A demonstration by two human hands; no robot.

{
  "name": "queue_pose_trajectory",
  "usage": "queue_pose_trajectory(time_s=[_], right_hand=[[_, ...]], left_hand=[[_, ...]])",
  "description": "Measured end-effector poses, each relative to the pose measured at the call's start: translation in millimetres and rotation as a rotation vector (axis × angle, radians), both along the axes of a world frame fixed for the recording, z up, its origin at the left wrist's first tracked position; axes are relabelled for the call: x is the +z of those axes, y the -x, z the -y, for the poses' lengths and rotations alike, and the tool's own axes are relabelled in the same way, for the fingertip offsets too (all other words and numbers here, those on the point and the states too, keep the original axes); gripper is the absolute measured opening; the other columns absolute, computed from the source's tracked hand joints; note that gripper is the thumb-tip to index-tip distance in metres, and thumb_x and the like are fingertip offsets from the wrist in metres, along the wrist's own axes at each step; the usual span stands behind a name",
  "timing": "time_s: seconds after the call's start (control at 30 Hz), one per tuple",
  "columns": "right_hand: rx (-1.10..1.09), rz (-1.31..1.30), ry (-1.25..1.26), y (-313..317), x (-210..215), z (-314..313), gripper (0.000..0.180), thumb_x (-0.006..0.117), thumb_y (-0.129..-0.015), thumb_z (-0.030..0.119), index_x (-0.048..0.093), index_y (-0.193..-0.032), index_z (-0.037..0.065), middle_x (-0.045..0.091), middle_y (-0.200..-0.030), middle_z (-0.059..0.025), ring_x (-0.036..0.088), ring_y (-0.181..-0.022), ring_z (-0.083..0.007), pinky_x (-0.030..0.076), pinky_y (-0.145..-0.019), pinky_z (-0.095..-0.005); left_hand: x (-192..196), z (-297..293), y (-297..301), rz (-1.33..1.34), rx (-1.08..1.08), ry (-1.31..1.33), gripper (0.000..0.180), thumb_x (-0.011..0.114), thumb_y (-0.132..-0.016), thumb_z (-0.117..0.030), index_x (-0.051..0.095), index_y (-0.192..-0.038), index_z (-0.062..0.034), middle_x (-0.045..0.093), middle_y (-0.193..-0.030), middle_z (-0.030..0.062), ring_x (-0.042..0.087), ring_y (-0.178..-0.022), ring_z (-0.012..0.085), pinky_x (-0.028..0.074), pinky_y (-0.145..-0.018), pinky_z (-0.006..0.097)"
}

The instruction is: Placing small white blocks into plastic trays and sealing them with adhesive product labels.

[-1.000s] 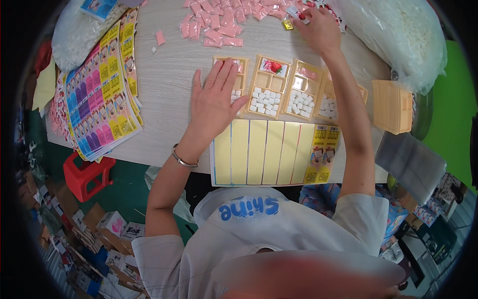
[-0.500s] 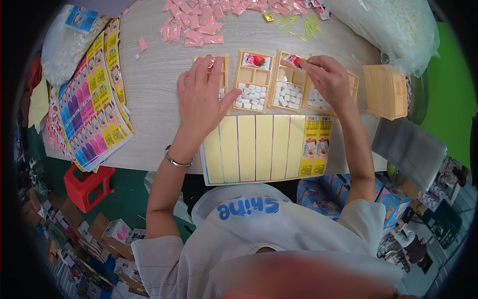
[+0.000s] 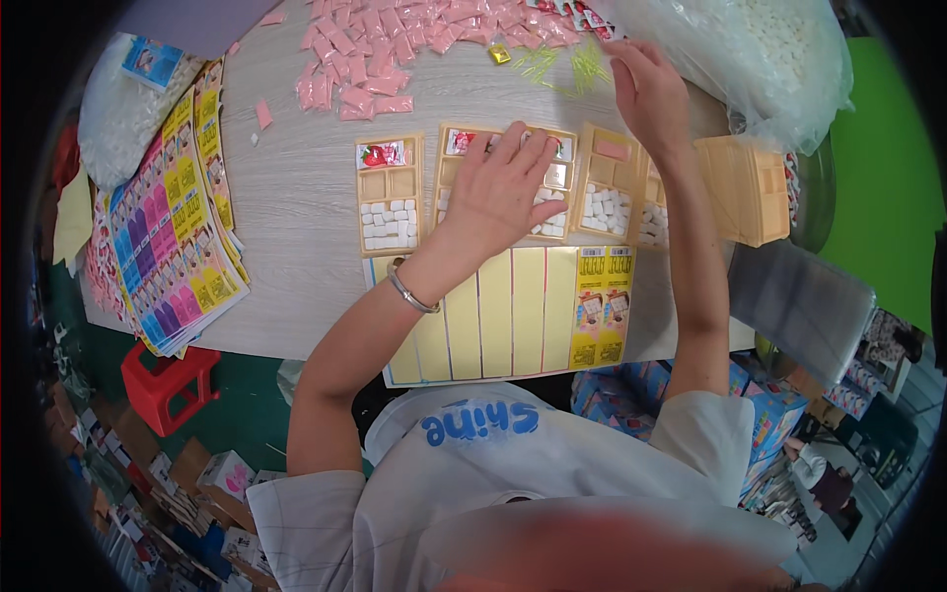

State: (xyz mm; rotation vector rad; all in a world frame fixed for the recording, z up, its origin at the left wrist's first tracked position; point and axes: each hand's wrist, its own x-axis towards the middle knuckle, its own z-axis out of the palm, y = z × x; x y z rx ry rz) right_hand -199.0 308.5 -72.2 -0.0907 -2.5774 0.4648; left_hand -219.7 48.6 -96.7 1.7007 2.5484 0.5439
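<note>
Several rectangular trays (image 3: 403,183) (beige) hold pellets (image 3: 607,208).

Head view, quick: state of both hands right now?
Left hand: open, fingers spread over cream trays.
Right hand: fingers bent near red-and-white packets; whether it holds anything cannot be told.

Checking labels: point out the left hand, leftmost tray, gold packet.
Left hand (image 3: 500,189): head view, back of the hand.
Leftmost tray (image 3: 373,185): head view, bare left middle compartment.
Gold packet (image 3: 499,54): head view, middle of its upward face.

Soft light falls evenly, edges bending into black.
</note>
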Motion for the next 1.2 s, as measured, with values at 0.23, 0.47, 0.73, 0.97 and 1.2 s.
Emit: queue_pose_trajectory(time_s=[0.23,0.47,0.73,0.97,1.2], right_hand=[[0.073,-0.292,0.185,64,-25,-29,0.018,0.063,-0.093,0.022,0.071,-0.092,0.006,0.068,-0.081,-0.0170,0.070,-0.079,-0.0404,0.057,-0.070,-0.0513],[-0.336,-0.046,0.406,18,-12,-40,0.021,0.069,-0.097,0.014,0.072,-0.116,0.006,0.072,-0.090,-0.0037,0.069,-0.079,-0.0139,0.054,-0.069,-0.0283],[-0.089,0.248,1.212,-59,9,14,0.018,0.070,-0.098,0.013,0.070,-0.110,0.000,0.074,-0.094,-0.0055,0.071,-0.080,-0.0103,0.055,-0.068,-0.0201],[-0.289,0.060,1.368,-99,-18,13,0.012,0.069,-0.097,0.008,0.068,-0.106,0.000,0.074,-0.093,-0.0083,0.075,-0.084,-0.0167,0.060,-0.072,-0.0238],[-0.557,0.311,0.245,-117,-5,38,0.012,0.076,-0.089,0.015,0.074,-0.093,0.004,0.069,-0.068,-0.0055,0.062,-0.058,-0.0151,0.049,-0.057,-0.0307]], left_hand=[[-9,-2,-11,-0.054,-0.070,-0.038,0.077,0.062,-0.090,-0.061,0.054,-0.146,-0.0080,0.053,-0.148,0.0080,0.041,-0.144,0.0262,0.027,-0.120,0.055],[-5,16,-8,0.038,0.000,-0.023,0.078,0.067,-0.090,-0.054,0.047,-0.152,-0.0102,0.050,-0.153,0.0091,0.040,-0.146,0.0273,0.026,-0.121,0.056],[-6,20,-2,0.061,-0.034,-0.066,0.077,0.066,-0.092,-0.055,0.049,-0.150,-0.0069,0.049,-0.154,0.0114,0.035,-0.150,0.0275,0.023,-0.123,0.055],[10,-6,-8,0.068,-0.006,-0.238,0.063,0.072,-0.091,-0.043,0.058,-0.139,-0.0060,0.058,-0.141,0.0121,0.050,-0.135,0.0272,0.031,-0.117,0.052],[8,-45,-10,0.110,-0.078,-0.308,0.028,0.076,-0.087,-0.018,0.073,-0.113,-0.0097,0.070,-0.111,0.0050,0.063,-0.107,0.0256,0.039,-0.106,0.046]])
